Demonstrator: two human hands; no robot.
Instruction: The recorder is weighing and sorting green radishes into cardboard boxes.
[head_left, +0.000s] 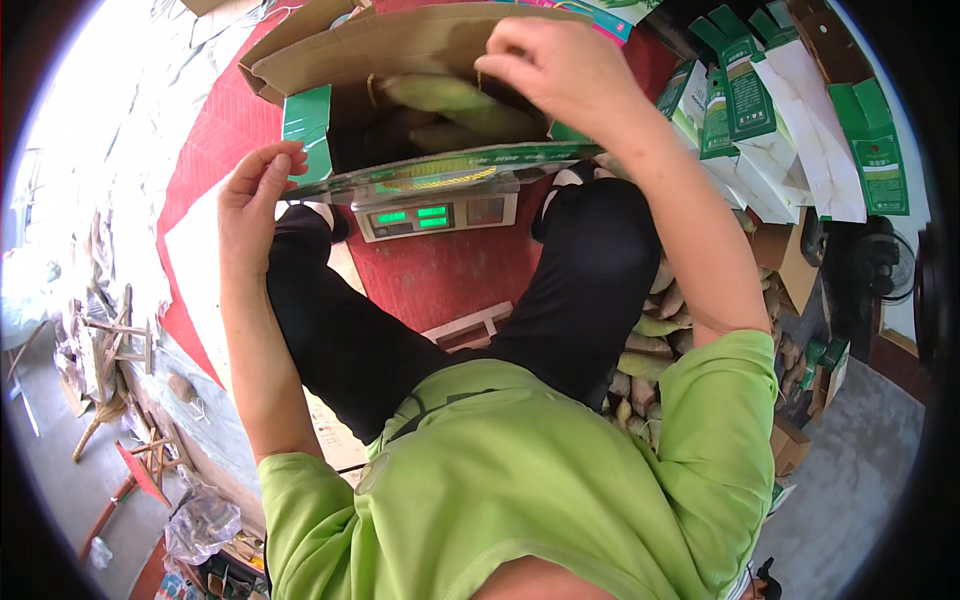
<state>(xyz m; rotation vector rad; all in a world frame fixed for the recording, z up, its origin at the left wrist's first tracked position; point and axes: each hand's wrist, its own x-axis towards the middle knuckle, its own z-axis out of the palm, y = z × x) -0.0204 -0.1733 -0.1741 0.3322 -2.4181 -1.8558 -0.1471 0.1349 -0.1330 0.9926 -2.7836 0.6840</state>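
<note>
A cardboard box [430, 38] with green printed flaps stands upright on a digital weighing scale [436, 217] whose display glows green. Inside lie several long, pale-green root vegetables [440, 92], the top one blurred. My left hand [262, 185] pinches the near left corner of the box, thumb and fingers closed on its green flap [310, 135]. Over the box's right side is my right hand [555, 65], its fingers curled together. Its fingertips are beside a yellow cord [479, 78] on the back wall; whether they hold it is hard to tell.
Green and white cartons [750, 110] crowd the upper right. More root vegetables [645, 370] are heaped beside my right leg. Below the scale is a red surface [425, 285] with a small wooden frame [470, 328]. Wooden stools [120, 340] and clear plastic [205, 525] lie at left.
</note>
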